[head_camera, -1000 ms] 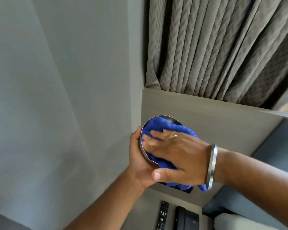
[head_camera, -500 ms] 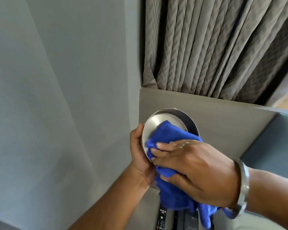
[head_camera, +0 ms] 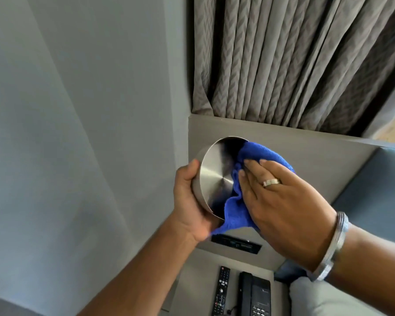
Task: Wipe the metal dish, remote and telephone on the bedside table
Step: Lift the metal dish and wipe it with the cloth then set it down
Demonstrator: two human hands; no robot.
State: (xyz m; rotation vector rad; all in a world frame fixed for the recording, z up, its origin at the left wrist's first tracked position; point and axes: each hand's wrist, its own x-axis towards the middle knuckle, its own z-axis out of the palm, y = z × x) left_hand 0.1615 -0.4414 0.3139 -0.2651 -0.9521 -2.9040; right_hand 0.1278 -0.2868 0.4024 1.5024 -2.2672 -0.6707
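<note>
My left hand holds a round brushed-metal dish up in the air by its left rim, tilted on edge with its inside facing me. My right hand lies flat on a blue cloth and presses it into the right half of the dish. Below, on the grey bedside table, a black remote lies beside a black telephone; both run off the bottom edge of the view.
A grey wall fills the left. Grey patterned curtains hang above a grey headboard panel with a dark switch strip. A blue padded headboard and a white pillow sit at the right.
My right hand has slid the cloth from the lower part of the dish to its right side, with fingers now flat. The dish's left half is uncovered and the view has tilted down slightly.
</note>
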